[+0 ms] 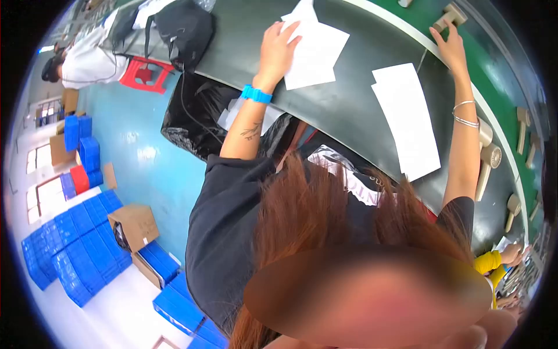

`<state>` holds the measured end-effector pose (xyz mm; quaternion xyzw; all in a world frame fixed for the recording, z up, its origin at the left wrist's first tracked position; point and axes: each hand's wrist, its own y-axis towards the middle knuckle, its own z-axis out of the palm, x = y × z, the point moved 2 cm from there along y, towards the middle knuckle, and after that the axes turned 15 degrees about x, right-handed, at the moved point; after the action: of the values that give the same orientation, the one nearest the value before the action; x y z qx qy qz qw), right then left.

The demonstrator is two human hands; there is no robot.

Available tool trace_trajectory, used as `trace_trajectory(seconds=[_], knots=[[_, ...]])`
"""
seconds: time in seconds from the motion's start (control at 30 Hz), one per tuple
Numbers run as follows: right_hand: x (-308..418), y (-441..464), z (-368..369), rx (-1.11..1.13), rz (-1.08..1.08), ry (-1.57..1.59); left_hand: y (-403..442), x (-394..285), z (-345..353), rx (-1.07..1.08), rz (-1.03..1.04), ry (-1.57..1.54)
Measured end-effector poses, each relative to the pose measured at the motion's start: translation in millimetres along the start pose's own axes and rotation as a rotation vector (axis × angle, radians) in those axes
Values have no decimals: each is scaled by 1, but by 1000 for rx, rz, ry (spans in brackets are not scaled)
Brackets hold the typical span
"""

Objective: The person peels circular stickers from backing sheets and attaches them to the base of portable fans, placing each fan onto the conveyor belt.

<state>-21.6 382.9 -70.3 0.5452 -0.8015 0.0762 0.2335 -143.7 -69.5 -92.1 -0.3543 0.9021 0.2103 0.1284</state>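
Note:
My left hand (280, 51), with a blue band at the wrist, lies on white sheets (318, 55) at the top of the dark table (354, 93), its fingers spread. At the upper right, my right hand (451, 47) reaches over the green belt (485, 64), thumb and fingers apart around the handle of a beige hairdryer-like device (452, 16); whether it grips the device is hard to tell. Between my arms, more white sheets (408, 119) lie overlapped on the table.
Several similar devices (490, 157) stand along the right. A black-lined bin (195, 116) holding white paper is beside the table, near a black bag (183, 32) and a red stool (145, 75). Another person's yellow sleeve (487, 262) shows lower right. Blue boxes (81, 238) are stacked left.

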Motion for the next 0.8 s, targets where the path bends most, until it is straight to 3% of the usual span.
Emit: trace_trajectory(seconds=[0.13,0.27,0.37,0.43,0.47,0.53,0.6,0.63,0.7,0.8], knots=[[13,-4,6,-24,30,19,8,-16,-15,-17,62,-30],[20,-4,1,-7,4,110,35,1,-31,235,-121,-278],[28,0,3,18,-37,64,39,0,-30,300,-48,-331],[43,3,5,-9,-240,-22,22,-13,-37,245,61,-281],[57,0,1,96,-103,-69,6,-15,-48,321,51,-323],[67,6,6,143,-77,-149,-37,-13,-76,187,-104,-251],[55,16,14,142,-69,-222,-86,10,-113,9,-391,-220],[48,20,21,129,-95,-236,-111,23,-128,-141,-319,-74],[52,19,24,93,-99,-218,-158,52,-138,-288,-512,-28],[44,23,22,130,-128,5,-200,83,-132,240,-793,107]])
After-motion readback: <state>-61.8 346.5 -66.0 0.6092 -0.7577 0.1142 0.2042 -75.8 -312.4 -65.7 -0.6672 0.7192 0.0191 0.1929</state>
